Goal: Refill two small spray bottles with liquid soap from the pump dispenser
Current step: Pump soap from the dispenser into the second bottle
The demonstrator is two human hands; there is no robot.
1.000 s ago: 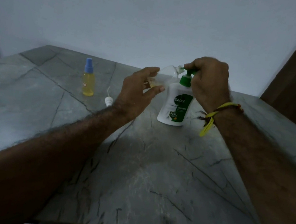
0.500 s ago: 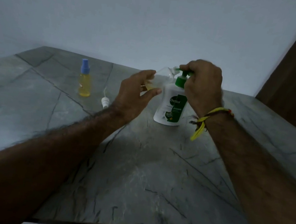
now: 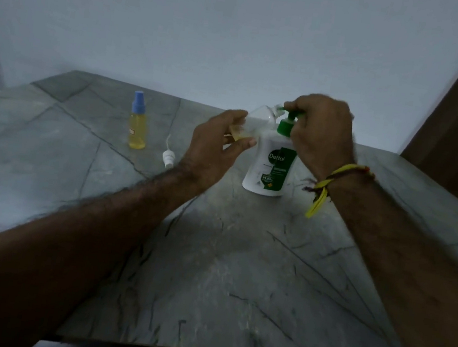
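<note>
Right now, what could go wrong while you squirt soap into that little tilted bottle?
The clear bottle, tilted in the left hand, has a narrow mouth at the pump spout, so soap may miss and drip onto the table. The right hand pressing the pump could tip the dispenser.

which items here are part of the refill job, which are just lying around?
In the job: pump dispenser, clear spray bottle in left hand, capped yellow spray bottle, loose white sprayer head, right hand on pump.
Just there: grey table, wrist threads.
</note>
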